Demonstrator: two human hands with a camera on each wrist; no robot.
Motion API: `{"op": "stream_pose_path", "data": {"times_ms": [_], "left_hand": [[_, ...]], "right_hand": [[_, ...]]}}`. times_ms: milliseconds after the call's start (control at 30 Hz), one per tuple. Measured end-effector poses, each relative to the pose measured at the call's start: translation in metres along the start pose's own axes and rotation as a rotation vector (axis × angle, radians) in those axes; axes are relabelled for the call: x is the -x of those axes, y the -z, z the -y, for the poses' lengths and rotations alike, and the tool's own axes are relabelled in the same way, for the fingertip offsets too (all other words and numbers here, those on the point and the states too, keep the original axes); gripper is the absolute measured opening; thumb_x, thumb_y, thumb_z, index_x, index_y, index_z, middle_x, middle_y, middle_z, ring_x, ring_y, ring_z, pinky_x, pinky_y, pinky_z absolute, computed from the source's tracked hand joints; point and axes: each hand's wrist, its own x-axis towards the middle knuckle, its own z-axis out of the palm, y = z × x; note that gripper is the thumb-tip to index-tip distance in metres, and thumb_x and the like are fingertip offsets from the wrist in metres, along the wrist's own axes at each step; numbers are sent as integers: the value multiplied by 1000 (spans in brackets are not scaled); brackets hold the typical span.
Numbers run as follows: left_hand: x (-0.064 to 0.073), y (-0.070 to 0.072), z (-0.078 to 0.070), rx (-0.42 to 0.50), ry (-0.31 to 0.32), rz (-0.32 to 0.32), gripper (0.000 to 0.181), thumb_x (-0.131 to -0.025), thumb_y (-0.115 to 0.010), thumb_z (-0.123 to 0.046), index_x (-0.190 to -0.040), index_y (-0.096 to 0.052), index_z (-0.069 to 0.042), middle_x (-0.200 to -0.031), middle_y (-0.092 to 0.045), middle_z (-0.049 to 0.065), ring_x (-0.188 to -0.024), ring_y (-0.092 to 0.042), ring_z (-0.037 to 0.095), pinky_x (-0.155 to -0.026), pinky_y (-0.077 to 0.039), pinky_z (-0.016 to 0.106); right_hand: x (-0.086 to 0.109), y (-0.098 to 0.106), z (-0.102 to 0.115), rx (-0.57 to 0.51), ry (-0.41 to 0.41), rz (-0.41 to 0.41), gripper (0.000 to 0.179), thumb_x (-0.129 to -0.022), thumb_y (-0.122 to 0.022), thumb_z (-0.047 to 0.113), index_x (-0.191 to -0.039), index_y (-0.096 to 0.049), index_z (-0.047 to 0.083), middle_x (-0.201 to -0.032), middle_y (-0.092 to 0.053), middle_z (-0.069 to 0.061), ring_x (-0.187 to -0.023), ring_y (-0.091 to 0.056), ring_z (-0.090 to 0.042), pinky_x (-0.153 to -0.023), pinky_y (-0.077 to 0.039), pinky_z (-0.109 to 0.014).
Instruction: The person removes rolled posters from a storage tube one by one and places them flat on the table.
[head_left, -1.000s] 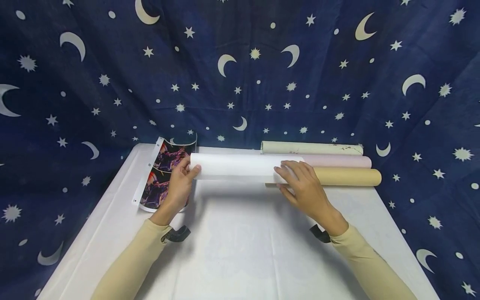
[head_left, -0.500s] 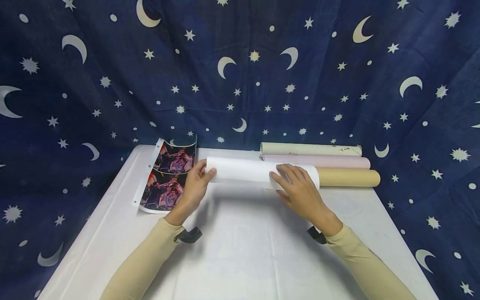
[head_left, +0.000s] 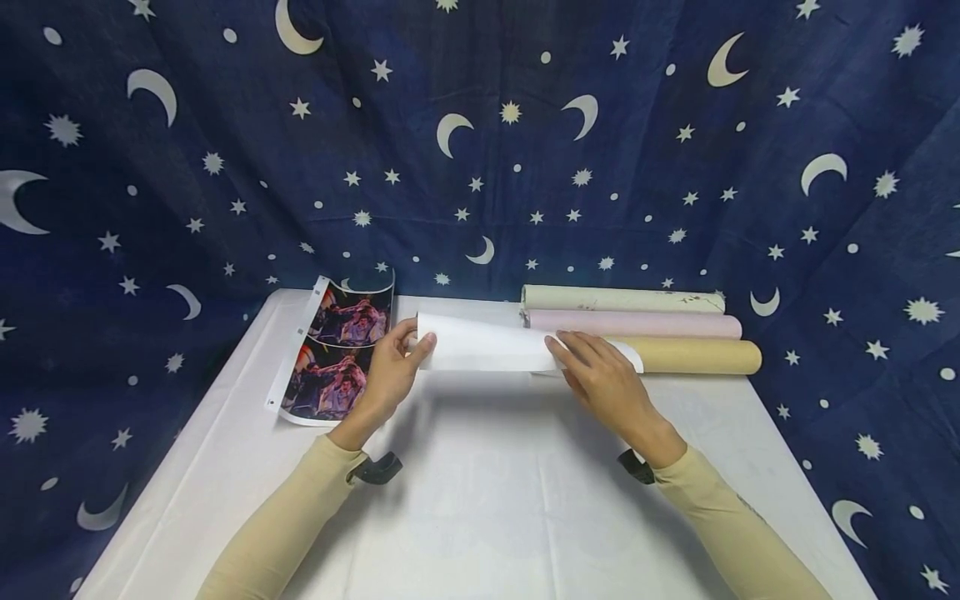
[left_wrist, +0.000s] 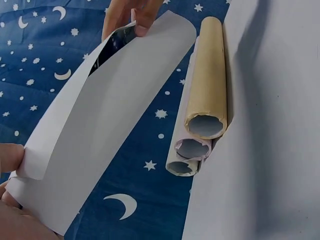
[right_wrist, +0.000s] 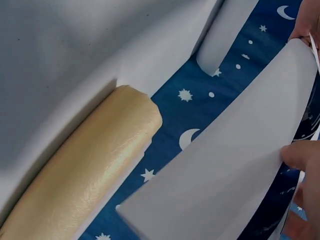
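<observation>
A partly rolled poster (head_left: 487, 346), white on its outside, is held above the back of the table. My left hand (head_left: 392, 367) pinches its left end between thumb and fingers. Near the right end, my right hand (head_left: 607, 383) grips the sheet's loose edge; the right wrist view has the thumb (right_wrist: 299, 154) on that edge and the fingers behind it. The roll gapes along its length in the left wrist view, and a dark printed inner face (left_wrist: 117, 44) shows in the gap. Most of the print is hidden inside the curl.
Three rolls lie side by side at the back right: a yellow roll (head_left: 697, 357) nearest, a pink roll (head_left: 675, 324) and a cream roll (head_left: 615, 297) behind. At back left lies a curling printed poster (head_left: 330, 383) with two concert-like pictures. A starry cloth (head_left: 495, 167) hangs behind the white table (head_left: 480, 500).
The rolled poster and my left hand have shifted right. Its right part has loosened and flared while my right hand has closed on the edge.
</observation>
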Motion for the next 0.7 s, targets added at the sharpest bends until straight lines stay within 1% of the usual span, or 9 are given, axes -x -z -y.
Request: {"op": "stream_pose_path", "data": {"times_ms": [100, 233, 367, 467, 533, 600, 633, 667, 700], "left_hand": [[0, 2, 0, -54, -23, -3, 38, -94, -66, -19, -127, -61, 0, -103, -66, 17, -82, -56, 6, -72, -46, 17], [1, 5, 1, -133, -39, -2, 37, -93, -69, -22, -123, -63, -2, -104, -66, 16, -86, -54, 10, -72, -43, 18], [3, 7, 2, -154, -65, 30, 36, -93, -68, -24, -121, -64, -2, -92, -64, 11, -86, -51, 15, -76, -41, 22], [3, 6, 2, -160, -102, 46, 34, -95, -66, -25, -120, -65, -2, -83, -61, 8, -82, -50, 17, -77, -39, 27], [3, 6, 3, -169, -132, 45, 33, -96, -64, -26, -119, -64, -2, -83, -61, 6, -82, -50, 15, -79, -40, 29], [3, 6, 3, -175, -170, 36, 31, -96, -63, -25, -118, -65, -3, -87, -62, 7, -83, -52, 13, -79, -42, 29], [6, 5, -2, -180, -186, 30, 29, -97, -62, -22, -118, -64, -2, -90, -62, 9, -84, -53, 14, -80, -42, 30], [8, 4, -7, -172, -201, 24, 29, -97, -61, -20, -118, -63, -1, -93, -62, 12, -87, -53, 13, -85, -43, 32], [10, 4, -12, -169, -222, 15, 29, -96, -61, -17, -119, -63, 1, -96, -62, 14, -90, -53, 14, -94, -42, 35]], "right_hand": [[3, -2, -2, -70, 4, 18, 56, -83, -72, 4, -137, -57, 12, -130, -64, -12, -114, -64, -33, -92, -55, -46], [9, -5, -6, -164, 1, 39, 56, -82, -73, 2, -135, -59, 14, -121, -69, -10, -103, -69, -31, -77, -58, -45], [11, -6, -8, -213, -18, 15, 55, -81, -72, 0, -132, -60, 16, -107, -74, -9, -92, -72, -29, -71, -59, -45], [12, -6, -7, -254, -63, -7, 49, -84, -69, -2, -130, -62, 14, -105, -76, -9, -83, -73, -24, -71, -59, -42], [12, -6, -6, -288, -105, -8, 45, -86, -66, -3, -128, -64, 13, -104, -76, -10, -69, -67, -17, -67, -58, -40], [12, -5, -4, -321, -153, 1, 41, -90, -61, -4, -127, -64, 13, -102, -76, -10, -56, -54, -7, -61, -55, -34], [12, -4, -4, -340, -173, 3, 39, -91, -60, -4, -127, -65, 12, -93, -75, -9, -53, -47, -2, -57, -52, -30], [12, -3, -3, -354, -192, 7, 38, -92, -59, -3, -126, -65, 11, -85, -73, -7, -51, -38, 0, -54, -47, -27], [12, -3, -2, -371, -213, 12, 38, -92, -58, -3, -126, -65, 11, -76, -69, -5, -50, -31, 2, -51, -43, -24]]}}
